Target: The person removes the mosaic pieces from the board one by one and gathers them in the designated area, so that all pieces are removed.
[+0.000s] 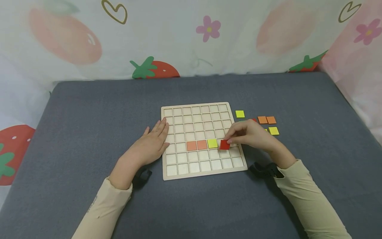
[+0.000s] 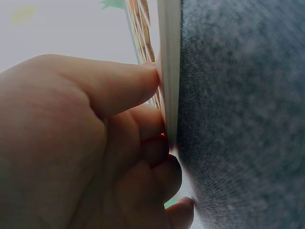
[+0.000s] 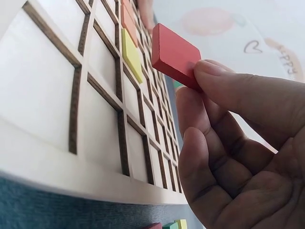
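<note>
A wooden grid board point(image 1: 182, 168) lies on the cloth-covered table. Its left edge is touched by my left hand point(image 1: 150, 144), whose fingers lie fairly straight over the frame; the left wrist view shows the thumb point(image 2: 128, 83) against the board's side. Between thumb and fingertips my right hand point(image 1: 253, 134) pinches a red square tile point(image 3: 176, 52), held just above the board, right of a yellow tile point(image 1: 212, 143). Two orange tiles point(image 1: 196, 145) sit in neighbouring cells of the same row. The right hand partly covers the board's right side.
Right of the board lie loose tiles: a yellow one point(image 1: 240, 114), two orange ones point(image 1: 266, 120), another yellow one point(image 1: 273, 130) and others partly hidden by the right hand. A patterned curtain point(image 1: 185, 39) hangs behind the dark grey table point(image 1: 104, 106).
</note>
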A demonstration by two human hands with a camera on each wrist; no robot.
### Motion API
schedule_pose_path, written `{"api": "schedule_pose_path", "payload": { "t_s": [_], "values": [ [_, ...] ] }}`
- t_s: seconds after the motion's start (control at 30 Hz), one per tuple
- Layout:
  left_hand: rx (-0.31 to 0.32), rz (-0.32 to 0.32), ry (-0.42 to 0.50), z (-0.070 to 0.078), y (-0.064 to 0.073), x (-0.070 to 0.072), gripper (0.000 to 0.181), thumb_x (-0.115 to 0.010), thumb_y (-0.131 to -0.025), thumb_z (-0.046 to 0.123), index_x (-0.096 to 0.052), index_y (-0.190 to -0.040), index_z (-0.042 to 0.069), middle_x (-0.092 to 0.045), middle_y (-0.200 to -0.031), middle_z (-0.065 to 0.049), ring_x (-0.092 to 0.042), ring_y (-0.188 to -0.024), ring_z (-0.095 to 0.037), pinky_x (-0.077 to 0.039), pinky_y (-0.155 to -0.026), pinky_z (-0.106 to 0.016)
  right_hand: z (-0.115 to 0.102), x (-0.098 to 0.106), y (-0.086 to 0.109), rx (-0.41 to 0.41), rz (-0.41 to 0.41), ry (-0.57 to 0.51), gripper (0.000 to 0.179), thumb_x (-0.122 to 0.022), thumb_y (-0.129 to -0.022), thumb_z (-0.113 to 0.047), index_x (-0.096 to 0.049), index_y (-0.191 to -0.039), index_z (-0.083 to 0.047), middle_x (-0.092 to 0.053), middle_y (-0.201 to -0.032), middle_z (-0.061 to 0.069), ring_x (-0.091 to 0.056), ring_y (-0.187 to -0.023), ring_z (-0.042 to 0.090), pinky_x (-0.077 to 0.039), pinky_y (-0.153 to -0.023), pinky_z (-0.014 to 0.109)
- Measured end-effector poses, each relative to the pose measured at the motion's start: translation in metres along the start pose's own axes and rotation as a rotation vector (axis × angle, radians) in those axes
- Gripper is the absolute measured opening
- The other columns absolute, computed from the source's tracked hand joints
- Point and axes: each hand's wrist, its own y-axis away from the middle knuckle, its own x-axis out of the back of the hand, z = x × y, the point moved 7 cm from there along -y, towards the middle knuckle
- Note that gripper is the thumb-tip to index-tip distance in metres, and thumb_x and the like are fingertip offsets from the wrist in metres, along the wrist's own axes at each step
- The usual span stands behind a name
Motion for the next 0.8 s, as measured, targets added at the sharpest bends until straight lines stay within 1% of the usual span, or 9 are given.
{"api": "schedule_pose_path", "payload": {
  "t_s": [0.3, 0.57, 0.7, 0.8],
  "values": [
    [-0.006, 0.002, 0.001, 0.000, 0.001, 0.000, 0.062, -0.043, -0.101, 0.023, -0.015, -0.147, -0.007, -0.005, -0.155, -0.020, -0.005, -0.143, -0.032, -0.013, -0.110, -0.056, 0.004, 0.006, 0.005, 0.021, 0.018, 0.044, 0.008, -0.072, -0.080, 0.001, -0.073, -0.086, -0.004, -0.069, -0.089, 0.006, -0.060, -0.080, 0.014, -0.049, -0.068, 0.025],
    [-0.003, 0.001, -0.001, -0.001, 0.000, 0.000, 0.062, -0.043, -0.101, 0.024, -0.015, -0.147, -0.007, -0.004, -0.155, -0.019, -0.005, -0.143, -0.032, -0.014, -0.110, -0.055, 0.010, 0.013, 0.013, -0.030, 0.042, 0.060, 0.009, -0.073, -0.081, -0.003, -0.074, -0.089, -0.004, -0.069, -0.091, 0.006, -0.060, -0.083, 0.015, -0.049, -0.071, 0.025],
    [-0.002, -0.001, -0.002, -0.001, 0.000, 0.000, 0.062, -0.043, -0.101, 0.023, -0.015, -0.147, -0.007, -0.004, -0.155, -0.019, -0.005, -0.143, -0.032, -0.013, -0.110, -0.055, 0.011, 0.016, 0.017, -0.031, 0.048, 0.070, 0.008, -0.072, -0.081, -0.003, -0.074, -0.089, -0.004, -0.068, -0.091, 0.007, -0.060, -0.083, 0.015, -0.050, -0.071, 0.025],
    [-0.001, -0.006, -0.003, 0.000, 0.000, 0.000, 0.062, -0.043, -0.101, 0.024, -0.015, -0.147, -0.007, -0.003, -0.155, -0.019, -0.005, -0.143, -0.032, -0.013, -0.111, -0.055, 0.013, 0.019, 0.020, -0.052, 0.051, 0.063, 0.008, -0.072, -0.081, -0.003, -0.073, -0.090, -0.003, -0.068, -0.091, 0.008, -0.060, -0.082, 0.015, -0.050, -0.070, 0.025]
  ]
}}
